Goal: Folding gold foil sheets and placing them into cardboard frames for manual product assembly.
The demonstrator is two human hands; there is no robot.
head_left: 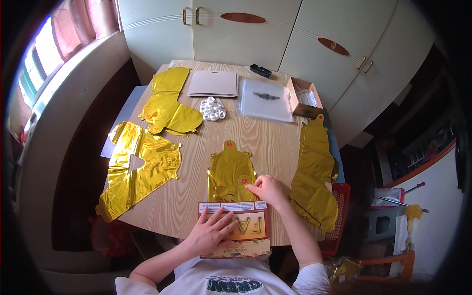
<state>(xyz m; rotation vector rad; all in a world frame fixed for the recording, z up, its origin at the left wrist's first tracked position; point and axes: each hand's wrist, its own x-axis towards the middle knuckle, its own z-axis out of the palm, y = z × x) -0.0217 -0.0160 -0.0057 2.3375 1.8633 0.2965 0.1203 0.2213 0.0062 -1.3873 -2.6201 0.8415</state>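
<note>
A folded gold foil balloon point(231, 167) lies at the front middle of the table, with red dots on its tabs. Its near end meets a printed cardboard package point(253, 227), orange and brown with pictures of gold letters, at the table's front edge. My left hand point(210, 232) rests flat on this package, fingers spread. Thumb and forefinger of my right hand point(268, 191) are pinched at the balloon's right side, beside a tab with a red dot. The right hand's other fingers are curled in.
More gold foil balloons lie at the left point(169, 105), near left point(137, 169) and right point(314, 172). Toward the back are cardboard sheets point(213, 83), white ribbon rolls point(212, 109), clear bags point(265, 101), a small box point(296, 101) and a black object point(260, 71). A red basket point(339, 216) stands beside the table.
</note>
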